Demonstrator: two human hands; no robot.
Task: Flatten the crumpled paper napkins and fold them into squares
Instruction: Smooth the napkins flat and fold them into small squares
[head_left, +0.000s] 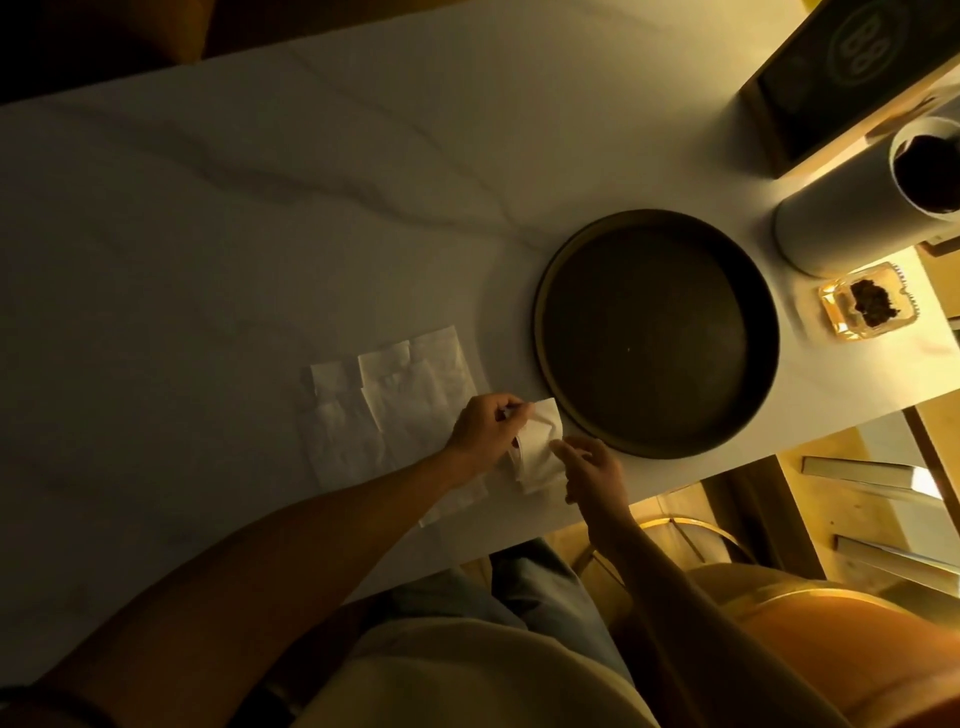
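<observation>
Several flattened napkins (395, 405) were laid out on the counter (208, 234), left of the dark tray (545, 291). One napkin (540, 447) was pinched between left hand (485, 434) and right hand (595, 470), apparently half-folded; light was dim.

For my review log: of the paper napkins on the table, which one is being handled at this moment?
The napkin nearest the round dark tray, pinched between the left hand and right hand. The other napkins lie flat and untouched to its left.
</observation>
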